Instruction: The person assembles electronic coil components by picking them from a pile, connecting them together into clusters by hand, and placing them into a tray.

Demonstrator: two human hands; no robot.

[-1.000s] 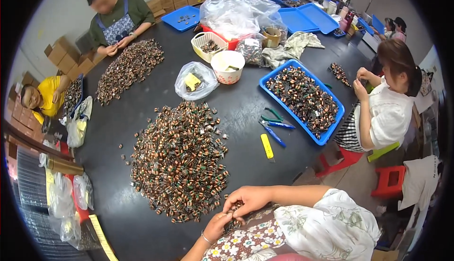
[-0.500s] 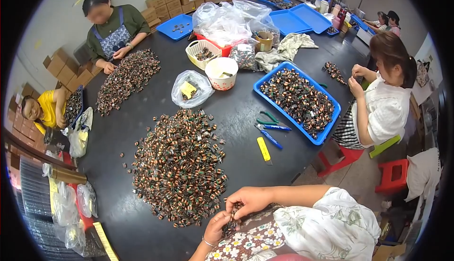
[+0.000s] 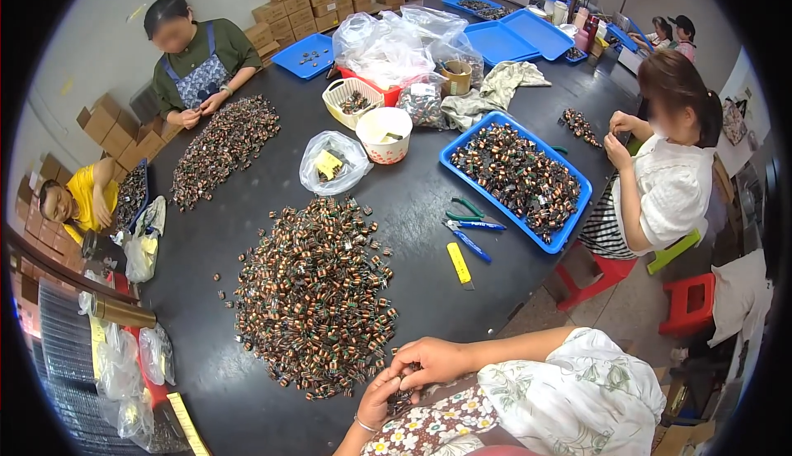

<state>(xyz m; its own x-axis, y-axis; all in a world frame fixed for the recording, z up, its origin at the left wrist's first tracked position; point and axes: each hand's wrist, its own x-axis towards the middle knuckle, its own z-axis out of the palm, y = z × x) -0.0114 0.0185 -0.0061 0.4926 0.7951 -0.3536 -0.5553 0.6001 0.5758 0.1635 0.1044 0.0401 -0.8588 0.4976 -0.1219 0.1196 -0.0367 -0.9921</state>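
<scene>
At the table's near edge my two hands meet, close to the lower edge of a big heap of small copper-wound coils [image 3: 313, 299]. My left hand [image 3: 378, 400], with a bracelet at its wrist, is closed, its fingers bent around a few dark coils [image 3: 402, 400] that show just below the fingertips. Coming in from the right, my right hand [image 3: 436, 360] has its fingers curled in against the left one, pinching at the same coils. The fingers cover most of what they grip.
Right of the heap lie blue-handled cutters [image 3: 470, 241], green-handled pliers [image 3: 467, 208] and a yellow-handled blade [image 3: 459, 264]. Beyond stand a blue tray of coils [image 3: 450, 157], a paper tub [image 3: 384, 152] and a plastic bag [image 3: 312, 177]. Co-workers sit around the table.
My hands stay together at the table edge, the right fingers slightly shifted over the left. The view has moved a little. Across the table, a co-worker's hands have come together.
</scene>
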